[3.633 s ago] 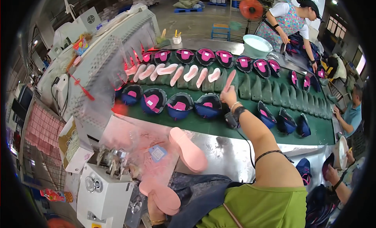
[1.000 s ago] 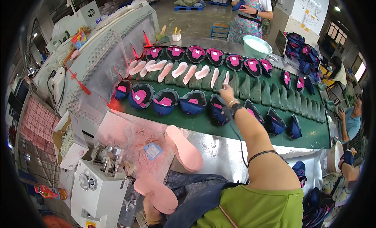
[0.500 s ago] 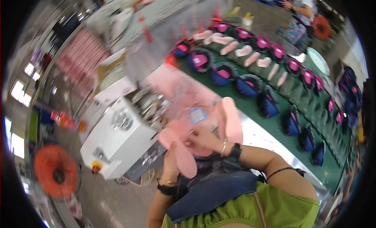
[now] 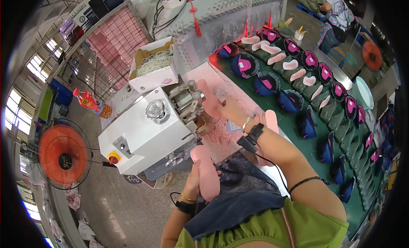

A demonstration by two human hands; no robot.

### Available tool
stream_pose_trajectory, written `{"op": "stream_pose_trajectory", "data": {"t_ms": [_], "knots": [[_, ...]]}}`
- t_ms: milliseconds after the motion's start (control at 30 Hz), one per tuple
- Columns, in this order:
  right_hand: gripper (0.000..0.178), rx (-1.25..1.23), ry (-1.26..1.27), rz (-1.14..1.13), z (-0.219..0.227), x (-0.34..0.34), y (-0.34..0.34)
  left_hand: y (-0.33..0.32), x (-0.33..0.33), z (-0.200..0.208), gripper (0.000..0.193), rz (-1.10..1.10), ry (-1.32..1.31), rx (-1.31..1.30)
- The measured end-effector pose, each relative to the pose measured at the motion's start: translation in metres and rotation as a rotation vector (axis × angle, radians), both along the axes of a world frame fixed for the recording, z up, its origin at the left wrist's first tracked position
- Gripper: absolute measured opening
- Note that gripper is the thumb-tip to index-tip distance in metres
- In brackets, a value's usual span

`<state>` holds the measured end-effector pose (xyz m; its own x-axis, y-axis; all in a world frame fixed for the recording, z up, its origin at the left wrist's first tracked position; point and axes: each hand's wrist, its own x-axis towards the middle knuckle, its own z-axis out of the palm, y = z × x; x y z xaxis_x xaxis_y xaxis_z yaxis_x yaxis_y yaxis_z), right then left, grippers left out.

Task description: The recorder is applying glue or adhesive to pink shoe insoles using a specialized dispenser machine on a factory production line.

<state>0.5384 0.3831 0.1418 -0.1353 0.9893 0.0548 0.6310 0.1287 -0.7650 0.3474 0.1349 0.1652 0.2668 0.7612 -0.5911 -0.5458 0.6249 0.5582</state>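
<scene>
"Change, then?"

"Right hand (image 4: 232, 112) has left the green lasts (image 4: 327, 114); its fingers now pinch a pink insole (image 4: 210, 98), ahead of them and just beside the white machine (image 4: 140, 120)."

"Left hand (image 4: 192, 179)?"

"Clasping pink insoles (image 4: 207, 175), below and left of the right fingers. Work seems to have shifted machineward."

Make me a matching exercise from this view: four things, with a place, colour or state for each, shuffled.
Things:
1. left hand
2. right hand
3. open box
4. bottle

Matches:
A. filled with pale cords
B. at a pink piece beside the machine's metal parts
C. holding pink sole-shaped pieces near the body
D. red-capped

Pairs: 1-C, 2-B, 3-A, 4-D
</scene>
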Motion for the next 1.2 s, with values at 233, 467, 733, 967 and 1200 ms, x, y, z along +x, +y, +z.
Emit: {"op": "stream_pose_trajectory", "data": {"t_ms": [233, 467, 733, 967, 1200], "knots": [[0.026, 0.536, -0.208, -0.100, 0.016, 0.040, 0.006, 0.002, 0.001, -0.017, 0.056, -0.025, -0.040, -0.024], [0.041, -0.090, 0.109, -0.144, -0.017, -0.028, 0.016, -0.008, -0.010, -0.021, 0.046, 0.211, 0.111, -0.046], [0.036, -0.097, 0.453, -0.214, -0.032, -0.022, 0.062, -0.019, -0.017, -0.018, 0.041, 0.233, 0.161, -0.105], [0.020, 0.276, 0.450, -0.674, 0.014, 0.218, -0.004, 0.006, 0.003, -0.031, 0.032, -0.002, 0.023, -0.032], [0.031, 0.168, -0.025, -1.267, -0.014, 0.456, -0.115, 0.019, 0.018, -0.033, 0.032, -0.022, 0.018, -0.022]]}}
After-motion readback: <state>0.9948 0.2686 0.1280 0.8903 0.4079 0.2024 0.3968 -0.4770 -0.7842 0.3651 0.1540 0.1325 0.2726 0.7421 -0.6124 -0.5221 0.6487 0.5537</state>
